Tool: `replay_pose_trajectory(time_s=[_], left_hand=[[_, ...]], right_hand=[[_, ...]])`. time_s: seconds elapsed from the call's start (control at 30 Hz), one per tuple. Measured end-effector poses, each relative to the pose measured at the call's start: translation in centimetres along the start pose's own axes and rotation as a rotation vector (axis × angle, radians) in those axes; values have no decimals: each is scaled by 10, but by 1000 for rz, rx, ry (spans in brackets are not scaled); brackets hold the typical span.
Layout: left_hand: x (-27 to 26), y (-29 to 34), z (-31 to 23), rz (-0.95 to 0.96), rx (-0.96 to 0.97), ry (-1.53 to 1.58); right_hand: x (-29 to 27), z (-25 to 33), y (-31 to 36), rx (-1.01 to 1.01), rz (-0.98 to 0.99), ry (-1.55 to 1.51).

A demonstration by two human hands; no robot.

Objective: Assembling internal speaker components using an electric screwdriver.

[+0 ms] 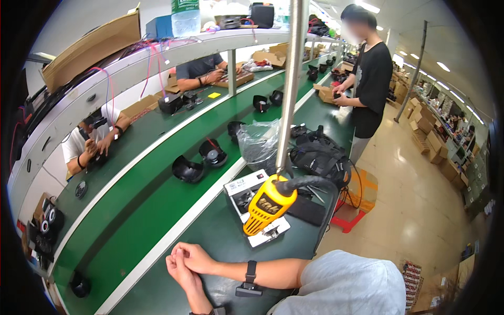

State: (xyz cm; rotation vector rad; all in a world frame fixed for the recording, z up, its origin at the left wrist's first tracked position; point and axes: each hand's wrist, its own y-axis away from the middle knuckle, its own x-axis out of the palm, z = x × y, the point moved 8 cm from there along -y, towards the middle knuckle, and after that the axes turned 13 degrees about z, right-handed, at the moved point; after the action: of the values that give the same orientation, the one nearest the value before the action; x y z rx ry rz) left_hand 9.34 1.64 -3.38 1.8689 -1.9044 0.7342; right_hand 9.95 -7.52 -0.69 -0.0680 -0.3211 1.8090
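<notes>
In the lower frame, left hand (181, 271) and right hand (198, 258) are clasped, anything held being hidden; the yellow tool (270, 205) is untouched, and work seems unstarted.

We wear a loose, pale grey short-sleeved shirt (352, 281). A black strap (251, 271) bearing a dark, boxy module (248, 290) circles our right forearm (283, 273); a dark band (215, 311), partly cropped, shows on our left forearm (197, 297). Our right hand (196, 258) and left hand (181, 272) are bare.
</notes>
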Motion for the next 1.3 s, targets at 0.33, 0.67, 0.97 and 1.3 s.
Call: replay_pose_trajectory(time_s=[0.33,0.67,0.97,1.3], left_hand=[[-4,-2,4,59,-28,33],[-1,1,0,-3,-57,42],[-1,4,10,23,-41,41],[-27,5,10,-116,-42,-48]], right_hand=[[0,2,-1,12,-10,107],[-1,-3,0,49,-8,158],[-6,5,7,29,-41,178],[8,-11,-4,58,13,248]])
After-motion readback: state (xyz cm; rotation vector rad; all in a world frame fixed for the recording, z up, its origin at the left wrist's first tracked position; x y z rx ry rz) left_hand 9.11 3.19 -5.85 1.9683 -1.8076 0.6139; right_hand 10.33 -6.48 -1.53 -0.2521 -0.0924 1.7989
